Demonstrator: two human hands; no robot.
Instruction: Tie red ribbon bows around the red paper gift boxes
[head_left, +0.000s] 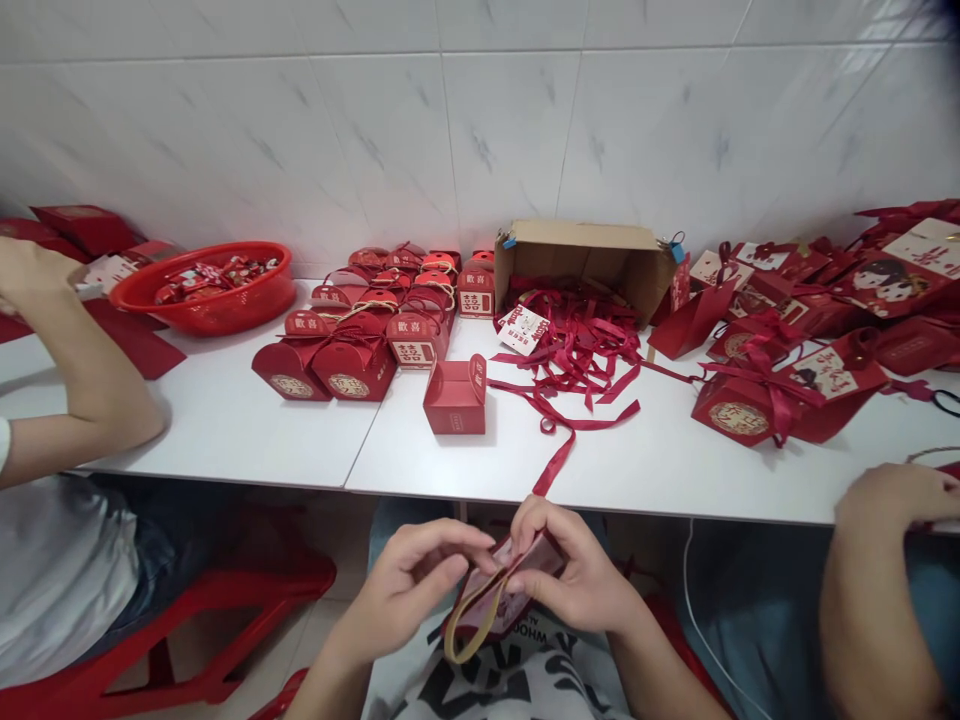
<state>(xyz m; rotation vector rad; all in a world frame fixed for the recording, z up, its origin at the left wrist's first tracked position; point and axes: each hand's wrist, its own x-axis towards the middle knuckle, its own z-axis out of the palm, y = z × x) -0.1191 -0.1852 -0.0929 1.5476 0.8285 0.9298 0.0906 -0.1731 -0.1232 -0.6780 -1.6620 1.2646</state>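
In front of my lap is a small red gift box [541, 562] with a looped gold cord handle [474, 640]. My right hand [574, 570] pinches its upper edge between thumb and fingers. My left hand [424, 580] reaches in from the other side, thumb apart from the fingers, fingertips touching the box top beside the cord. A dark red ribbon [555, 465] runs from the table edge down behind my right fingers; whether they hold it is hidden. On the table ahead stands a red box [457, 405] with its top open.
Finished-looking red boxes [356, 370] stand in rows left of centre. A cardboard carton [585, 237] spills red ribbons [577, 350]. A red basin [217, 315] holds wrapped sweets. More tied boxes [795, 390] pile up right. Other people's arms [112, 390] are at both sides.
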